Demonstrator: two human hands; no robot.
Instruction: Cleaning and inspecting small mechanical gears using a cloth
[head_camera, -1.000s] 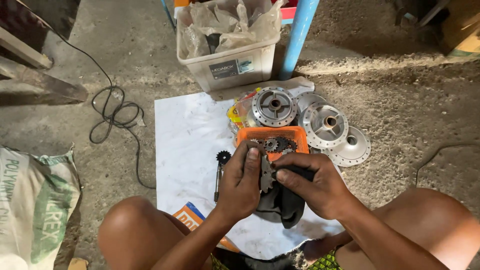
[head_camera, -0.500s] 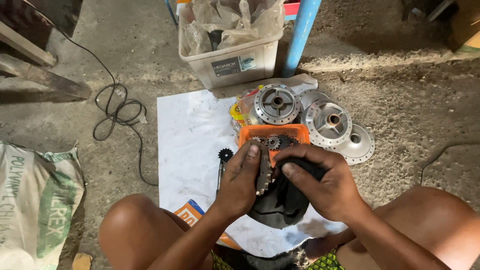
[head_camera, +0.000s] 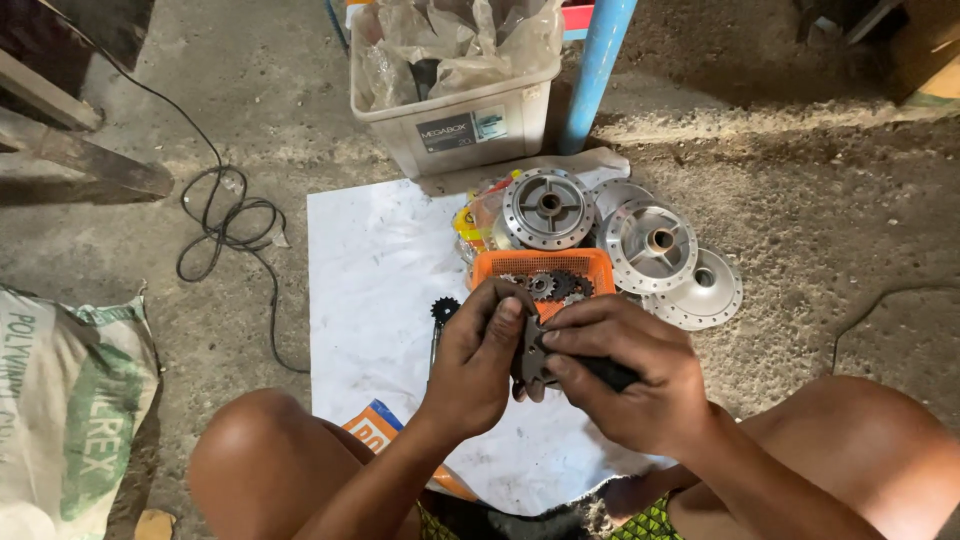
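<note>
Left hand (head_camera: 480, 360): grip closed on the left edge of a small dark sprocket (head_camera: 530, 352), thumb across its face.
Right hand (head_camera: 625, 375): grip closed on the sprocket's right side; a black rag or handle (head_camera: 612, 374) also lies under these fingers (which of the two I cannot tell).
Sprocket: held upright between both hands, above the near part of the white sheet (head_camera: 380, 270), just near of the orange basket (head_camera: 548, 268).
Basket: holds more small gears; touching it on the far right lie three grey hubs (head_camera: 652, 242).
Loose sprocket (head_camera: 443, 309): on the sheet, just left of the left hand.
Elsewhere: a clear bin (head_camera: 470, 115) of plastic bags far off, a blue pipe (head_camera: 597, 70) beside it, a black cable (head_camera: 225, 225) on the floor to the left, a sack (head_camera: 65, 400) at near left.
Step in hand: by the look of it, inspecting or wiping the sprocket, turning it between the fingertips.
Next move calls for: a firm pinch on the rim, teeth kept clear of the fingers.
</note>
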